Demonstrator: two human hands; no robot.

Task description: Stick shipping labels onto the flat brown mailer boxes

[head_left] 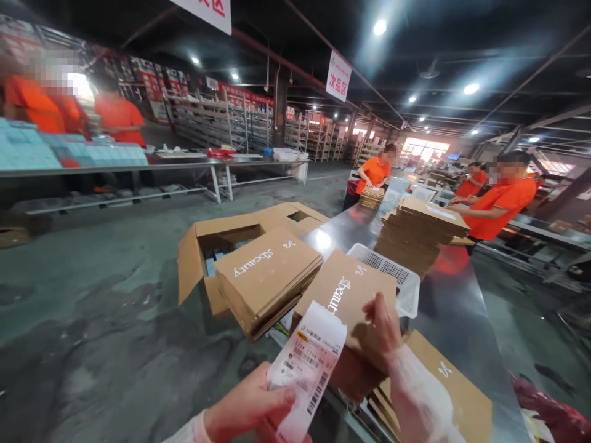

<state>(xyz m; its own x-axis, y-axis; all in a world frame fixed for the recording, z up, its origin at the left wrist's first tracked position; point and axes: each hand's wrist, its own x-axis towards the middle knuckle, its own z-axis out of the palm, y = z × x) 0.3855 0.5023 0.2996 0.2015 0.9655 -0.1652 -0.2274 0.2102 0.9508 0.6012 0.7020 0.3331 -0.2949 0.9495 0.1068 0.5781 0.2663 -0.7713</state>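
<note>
Holds a printed label strip (307, 363) in the left grip (252, 397), bottom centre of the frame; holds the right grip (383, 320), loosely curled, over a central cardboard stack (339, 280). Shows another brown pile (268, 271) just left, a white basket (409, 292) behind, a metal table (457, 314) right of centre, orange-shirted people (501, 206) upper left and right.

Reading as a warehouse packing floor. Rows of metal racking (217, 117) are running along the back; hanging signs (338, 75) are bearing red Chinese characters beneath bright ceiling lamps (380, 27). Co-workers in orange shirts (501, 206) are standing along a metal table (466, 307). Stacked cardboard cartons (270, 264) and a barcoded label strip (307, 363) are showing up close.
</note>
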